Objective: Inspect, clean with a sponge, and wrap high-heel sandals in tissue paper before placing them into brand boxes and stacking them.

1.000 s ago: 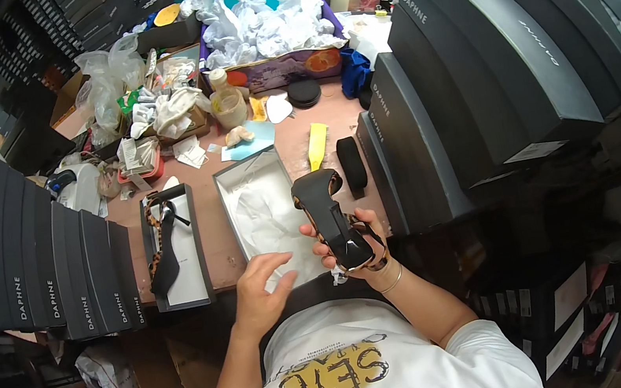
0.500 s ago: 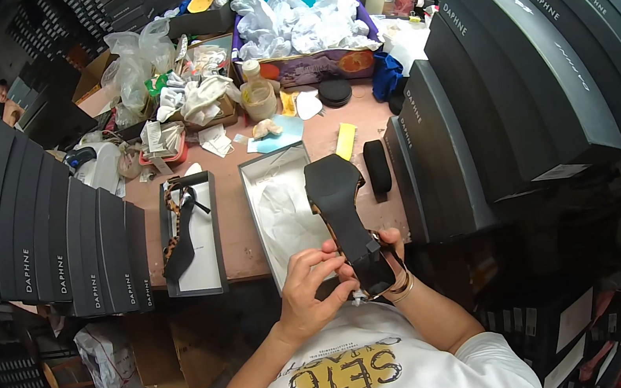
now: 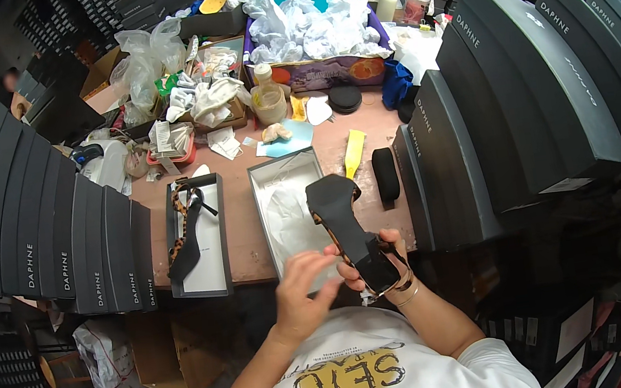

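Observation:
A leopard-print sandal (image 3: 340,209) is held sole up, its black underside facing me and its toe pointing away. My right hand (image 3: 394,254) grips it around the heel end, with fingers partly hidden behind the shoe. Just left of the sandal, my left hand (image 3: 303,294) is apart from it, slightly blurred, thumb and fingers spread with nothing in them. Beyond that hand lies an open shoe box (image 3: 284,167) lined with white tissue paper (image 3: 287,217). Farther left, a matching sandal (image 3: 187,231) rests on its side in a grey box lid (image 3: 217,282).
Dark shoe boxes stand in rows at the left (image 3: 54,230) and right (image 3: 451,150). A yellow strip-shaped object (image 3: 355,153) and a black oblong pad (image 3: 385,175) lie beyond the sandal. Farther back are a jar (image 3: 269,104) and a purple box (image 3: 325,73) full of crumpled white paper.
My left hand has come off the sandal and moved a little left, its fingers spreading. My right hand still holds the shoe. The whole view has shifted slightly.

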`<action>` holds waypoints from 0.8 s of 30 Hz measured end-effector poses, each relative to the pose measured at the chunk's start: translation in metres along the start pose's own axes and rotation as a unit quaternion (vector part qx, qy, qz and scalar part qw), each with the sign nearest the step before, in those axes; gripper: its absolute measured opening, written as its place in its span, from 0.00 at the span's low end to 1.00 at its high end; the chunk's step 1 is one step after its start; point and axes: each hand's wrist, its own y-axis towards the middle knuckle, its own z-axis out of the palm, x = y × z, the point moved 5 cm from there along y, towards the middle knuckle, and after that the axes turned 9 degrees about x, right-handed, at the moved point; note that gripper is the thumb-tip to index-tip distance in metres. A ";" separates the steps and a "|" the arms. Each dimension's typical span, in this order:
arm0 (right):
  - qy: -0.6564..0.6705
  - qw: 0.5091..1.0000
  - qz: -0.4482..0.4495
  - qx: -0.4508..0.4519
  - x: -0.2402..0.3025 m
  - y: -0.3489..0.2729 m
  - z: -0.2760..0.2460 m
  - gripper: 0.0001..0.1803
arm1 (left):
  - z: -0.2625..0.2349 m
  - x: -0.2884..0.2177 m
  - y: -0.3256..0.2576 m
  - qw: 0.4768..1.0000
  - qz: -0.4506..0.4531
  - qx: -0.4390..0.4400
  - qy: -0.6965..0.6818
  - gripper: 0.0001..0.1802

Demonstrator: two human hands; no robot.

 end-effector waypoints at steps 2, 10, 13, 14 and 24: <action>-0.159 0.983 0.039 -0.082 0.013 0.001 0.011 0.42 | -0.023 0.012 0.000 0.996 -0.060 -0.054 -0.038 0.19; -0.717 0.690 0.094 -0.039 0.000 0.038 0.062 0.52 | -0.007 0.059 0.002 0.786 -0.246 -0.133 -0.551 0.20; -0.681 0.722 0.004 -0.123 0.015 0.024 0.044 0.40 | -0.018 0.075 -0.009 0.738 -0.294 -0.160 -0.587 0.17; -0.686 0.712 0.025 -0.150 0.020 0.015 0.033 0.33 | -0.021 0.077 -0.012 0.724 -0.304 -0.143 -0.602 0.16; -0.656 0.735 0.077 -0.155 0.001 0.005 0.018 0.25 | -0.022 0.088 -0.017 0.723 -0.269 -0.139 -0.621 0.15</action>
